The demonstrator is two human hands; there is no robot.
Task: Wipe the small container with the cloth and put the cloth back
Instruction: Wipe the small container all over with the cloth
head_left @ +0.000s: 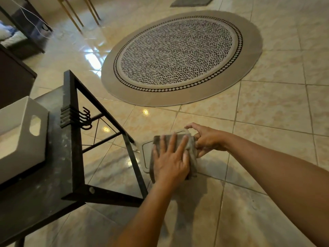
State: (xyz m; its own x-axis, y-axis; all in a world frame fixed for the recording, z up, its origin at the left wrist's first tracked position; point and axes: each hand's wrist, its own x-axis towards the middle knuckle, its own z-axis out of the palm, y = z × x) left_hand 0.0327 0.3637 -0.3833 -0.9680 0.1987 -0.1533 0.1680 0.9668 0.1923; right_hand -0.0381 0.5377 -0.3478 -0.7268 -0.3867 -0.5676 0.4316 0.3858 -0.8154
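Pressing flat on the cloth (191,150), the left hand (169,157) has its fingers (183,144) spread wide and its palm down, holding nothing, just pushing the grey fabric against the small container (146,154). Right hand (207,139) comes in from the right edge and pinches the container's far right side, thumb low and fingers curled over the rim, index finger lifted a bit above it. Container is a small beige tray-like thing with rounded corners, held up in the air between both hands above the floor (267,122), tilted toward the camera; most of it is hidden under cloth and left hand, only the left edge and top rim show. Cloth drapes over the right half and hangs off the lower right corner. Both forearms are bare, left one rising from bottom centre, right one from the right side. Just left of the hands stands a black metal table (71,157), dusty top, open frame end with cross bracing; its corner leg is near the container, contact unclear. A set of dark hooks (83,118) hangs on the frame's upright. On the tabletop at far left sits a white bin (21,136) with a cut-out handle. Floor is glossy beige tile with light glare. Further out, well apart from the hands, lies a round rug (181,56), grey border, black-and-white speckled centre.
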